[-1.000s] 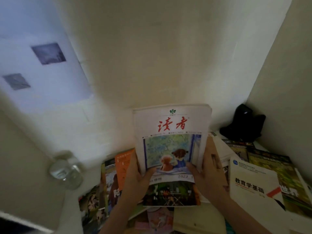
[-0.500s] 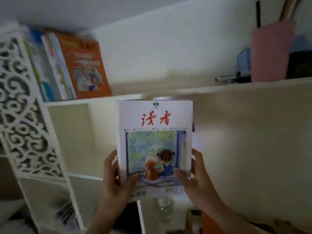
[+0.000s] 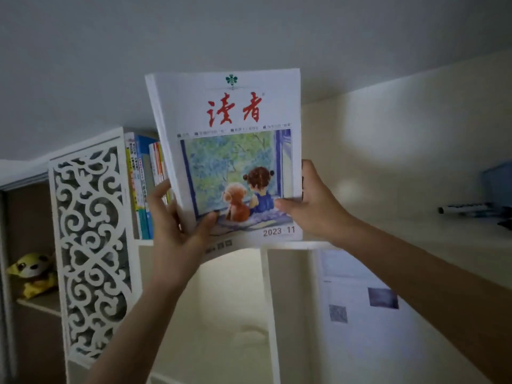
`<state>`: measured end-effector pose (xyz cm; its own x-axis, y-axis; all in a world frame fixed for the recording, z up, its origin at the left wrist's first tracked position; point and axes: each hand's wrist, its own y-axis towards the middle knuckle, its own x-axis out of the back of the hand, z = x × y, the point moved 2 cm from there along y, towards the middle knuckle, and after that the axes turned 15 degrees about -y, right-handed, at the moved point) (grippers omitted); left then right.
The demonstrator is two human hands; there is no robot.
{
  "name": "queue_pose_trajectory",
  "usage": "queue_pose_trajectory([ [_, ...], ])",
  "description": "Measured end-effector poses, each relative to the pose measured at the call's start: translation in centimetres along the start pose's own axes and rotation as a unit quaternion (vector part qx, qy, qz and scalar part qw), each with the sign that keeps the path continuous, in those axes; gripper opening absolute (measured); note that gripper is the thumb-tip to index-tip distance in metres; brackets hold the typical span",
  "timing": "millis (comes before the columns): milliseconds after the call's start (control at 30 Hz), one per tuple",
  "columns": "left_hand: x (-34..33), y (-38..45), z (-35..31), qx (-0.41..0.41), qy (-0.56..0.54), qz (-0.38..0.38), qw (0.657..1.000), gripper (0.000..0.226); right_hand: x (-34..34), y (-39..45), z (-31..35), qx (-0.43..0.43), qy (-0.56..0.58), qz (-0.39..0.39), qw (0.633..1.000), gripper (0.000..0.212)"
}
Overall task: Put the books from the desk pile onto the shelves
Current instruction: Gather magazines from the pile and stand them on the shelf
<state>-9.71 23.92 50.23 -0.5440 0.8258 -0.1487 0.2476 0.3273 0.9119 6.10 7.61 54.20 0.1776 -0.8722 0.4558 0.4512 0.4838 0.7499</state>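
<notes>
A stack of white magazines (image 3: 232, 112) with red characters and a painted picture of a child and a toy bear on the front is held upright in front of the upper shelf (image 3: 291, 245). My left hand (image 3: 177, 231) grips its lower left edge, thumb on the cover. My right hand (image 3: 313, 200) grips the lower right edge. Several books (image 3: 141, 184) stand upright on the same shelf just left of the stack, partly hidden behind it. The desk pile is out of view.
A white carved side panel (image 3: 91, 250) closes the shelf's left end. A yellow plush toy (image 3: 33, 273) sits in a compartment at far left. A dark pen (image 3: 465, 209) and a blue object (image 3: 498, 184) lie on the shelf at right. Photos (image 3: 382, 297) hang on the wall below.
Both hands lifted the magazine stack from above the desk pile up to the top shelf. The view swung upward; the desk books dropped out of sight.
</notes>
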Motion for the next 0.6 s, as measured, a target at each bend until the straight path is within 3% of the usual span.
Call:
queue_pose_trajectory([
  [167, 1.3, 5.0, 4.8, 0.031, -0.012, -0.038, 0.999, 0.061, -3.5, 8.4, -2.7, -0.017, -0.041, 0.071, 0.996, 0.056],
  [400, 3.9, 6.2, 10.8, 0.036, 0.088, -0.117, 0.988, 0.069, -9.6, 13.9, -6.2, -0.027, -0.016, 0.136, 0.990, 0.087],
  [500, 4.6, 7.0, 12.0, 0.033, 0.151, -0.115, 0.981, 0.073, -11.2, 15.6, -6.4, -0.020, -0.002, 0.152, 0.988, 0.106],
  [600, 6.2, 7.2, 12.9, 0.064, 0.183, -0.075, 0.978, 0.075, -12.7, 16.9, -7.6, -0.036, 0.004, 0.170, 0.985, 0.092],
])
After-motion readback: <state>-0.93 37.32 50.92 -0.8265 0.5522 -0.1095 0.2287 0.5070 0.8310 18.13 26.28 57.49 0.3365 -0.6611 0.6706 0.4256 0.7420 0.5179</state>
